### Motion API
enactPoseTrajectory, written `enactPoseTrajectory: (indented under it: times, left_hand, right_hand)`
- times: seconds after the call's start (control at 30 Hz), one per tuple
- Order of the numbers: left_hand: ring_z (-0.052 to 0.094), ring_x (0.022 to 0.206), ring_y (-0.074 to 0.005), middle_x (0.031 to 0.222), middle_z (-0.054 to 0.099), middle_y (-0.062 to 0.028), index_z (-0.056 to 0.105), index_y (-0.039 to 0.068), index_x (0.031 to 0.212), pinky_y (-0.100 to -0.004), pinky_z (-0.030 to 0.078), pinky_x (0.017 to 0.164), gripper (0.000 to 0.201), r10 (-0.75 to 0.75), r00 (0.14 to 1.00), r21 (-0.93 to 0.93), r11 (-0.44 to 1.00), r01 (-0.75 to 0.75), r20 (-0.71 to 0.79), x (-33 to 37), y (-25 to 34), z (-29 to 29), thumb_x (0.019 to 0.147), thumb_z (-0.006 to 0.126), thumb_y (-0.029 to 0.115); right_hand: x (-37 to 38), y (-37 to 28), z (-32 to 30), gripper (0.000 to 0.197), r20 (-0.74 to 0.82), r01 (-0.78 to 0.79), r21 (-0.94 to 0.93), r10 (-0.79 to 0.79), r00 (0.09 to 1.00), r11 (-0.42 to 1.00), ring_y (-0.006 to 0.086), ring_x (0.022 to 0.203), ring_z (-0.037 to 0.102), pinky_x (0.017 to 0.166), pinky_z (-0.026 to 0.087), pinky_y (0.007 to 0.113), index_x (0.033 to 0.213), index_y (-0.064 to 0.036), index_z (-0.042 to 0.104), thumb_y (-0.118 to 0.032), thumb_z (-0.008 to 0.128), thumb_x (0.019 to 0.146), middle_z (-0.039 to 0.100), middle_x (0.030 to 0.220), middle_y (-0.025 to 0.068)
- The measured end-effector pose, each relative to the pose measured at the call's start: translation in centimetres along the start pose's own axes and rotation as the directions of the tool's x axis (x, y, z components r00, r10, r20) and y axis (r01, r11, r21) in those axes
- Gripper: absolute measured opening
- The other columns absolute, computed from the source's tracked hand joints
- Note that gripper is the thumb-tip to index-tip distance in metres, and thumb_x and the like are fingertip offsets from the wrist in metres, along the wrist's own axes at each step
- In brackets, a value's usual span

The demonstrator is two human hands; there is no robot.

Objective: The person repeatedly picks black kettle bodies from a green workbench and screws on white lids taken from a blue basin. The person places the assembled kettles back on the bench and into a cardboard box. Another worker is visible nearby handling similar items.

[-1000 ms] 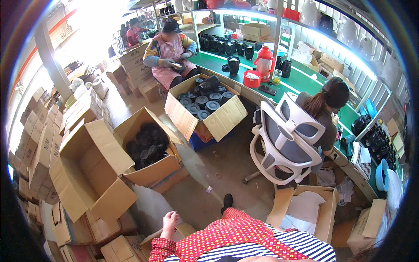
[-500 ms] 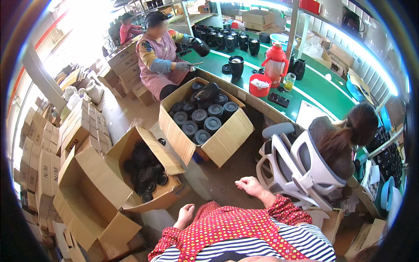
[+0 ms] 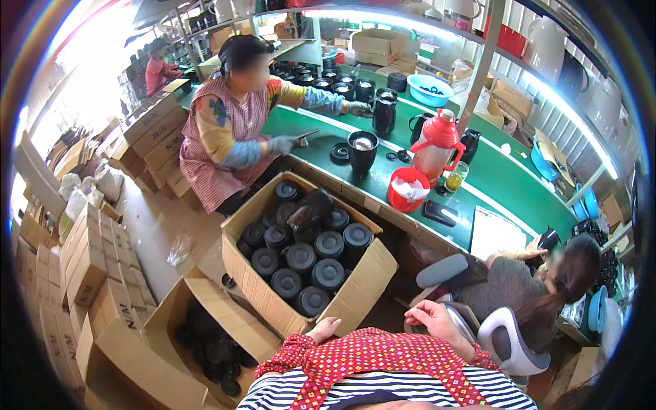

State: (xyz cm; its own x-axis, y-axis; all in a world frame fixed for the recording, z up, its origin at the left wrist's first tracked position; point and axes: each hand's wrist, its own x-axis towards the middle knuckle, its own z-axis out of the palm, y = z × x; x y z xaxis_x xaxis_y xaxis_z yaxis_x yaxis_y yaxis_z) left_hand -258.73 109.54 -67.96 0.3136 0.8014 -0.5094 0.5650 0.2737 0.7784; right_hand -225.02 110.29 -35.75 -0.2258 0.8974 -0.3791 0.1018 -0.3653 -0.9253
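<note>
My left hand [image 3: 324,329] is beside the near corner of an open cardboard box [image 3: 355,295], its fingers loosely curled and nothing visible in them. Whether it touches the cardboard, I cannot tell. The box is filled with black lidded cups [image 3: 301,257], standing with round lids up. On top of them lies a dark bundle [image 3: 311,209] that looks like plastic bags. To the right, my right hand [image 3: 433,320] hovers in front of my apron near a white-framed chair [image 3: 504,335], its fingers partly stretched and apart, holding nothing.
A second box [image 3: 154,355] with black parts sits at lower left, by stacked cartons [image 3: 92,263]. Across the green worktable [image 3: 328,126], a gloved co-worker handles a black cup [image 3: 384,113]. Another person sits on the right. A red thermos [image 3: 437,143] and red bucket [image 3: 408,191] stand there.
I have moved forward, so the cup box and table appear closer. My left hand is now by the box corner. The co-worker's hand has reached across to a cup farther along the table.
</note>
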Motion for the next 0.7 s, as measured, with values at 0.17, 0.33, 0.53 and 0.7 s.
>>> enactPoseTrajectory:
  times: [0.17, 0.33, 0.53, 0.7]
  left_hand:
    - [0.060, 0.127, -0.0384, 0.127, 0.067, -0.0264, 0.066, -0.003, 0.123, -0.0443, 0.047, 0.108, 0.042, 0.237, 0.946, 0.469, 0.825, -0.316, 0.219, 2.7, -2.8, -3.6, 0.108, 0.053, 0.034]
    - [0.061, 0.123, -0.0364, 0.124, 0.067, -0.0247, 0.067, -0.003, 0.121, -0.0432, 0.048, 0.105, 0.041, -0.014, 0.976, 0.062, 0.998, 0.001, 0.219, 4.2, -2.2, -6.5, 0.108, 0.053, 0.034]
    - [0.061, 0.119, -0.0341, 0.120, 0.067, -0.0227, 0.067, -0.003, 0.120, -0.0417, 0.048, 0.102, 0.040, -0.237, 0.968, -0.218, 0.944, 0.249, 0.080, 7.6, -0.4, -12.0, 0.108, 0.054, 0.033]
    - [0.062, 0.115, -0.0321, 0.117, 0.068, -0.0210, 0.068, -0.003, 0.119, -0.0406, 0.049, 0.099, 0.039, -0.450, 0.889, -0.388, 0.837, 0.387, -0.085, 8.4, 1.0, -16.4, 0.108, 0.055, 0.032]
  right_hand:
    - [5.7, -4.0, 1.0, 0.020, -0.022, -0.031, -0.155, 0.028, 0.999, 0.987, 0.0165, 0.092, 0.072, 0.086, 0.058, 0.030, 0.109, 0.0025, 0.069, -0.014, 0.058, 0.107, 0.075, 0.102, 0.0106]
    - [14.3, -6.0, 0.3, 0.018, 0.062, -0.036, -0.067, 0.040, 0.997, 0.997, 0.0124, 0.091, 0.071, 0.083, 0.057, 0.027, 0.109, 0.0021, 0.067, -0.015, 0.065, 0.104, 0.074, 0.102, 0.0077]
    - [28.5, -14.6, -2.2, 0.015, 0.187, 0.231, -0.244, -0.188, 0.964, 0.942, 0.0066, 0.084, 0.062, 0.077, 0.052, 0.026, 0.103, 0.0002, 0.069, -0.015, 0.068, 0.102, 0.068, 0.088, -0.0003]
    - [45.4, -22.9, -7.1, 0.014, 0.098, 0.510, -0.143, -0.501, 0.860, 0.848, 0.0101, 0.082, 0.066, 0.075, 0.054, 0.026, 0.103, 0.0015, 0.069, -0.012, 0.067, 0.101, 0.071, 0.092, 0.0045]
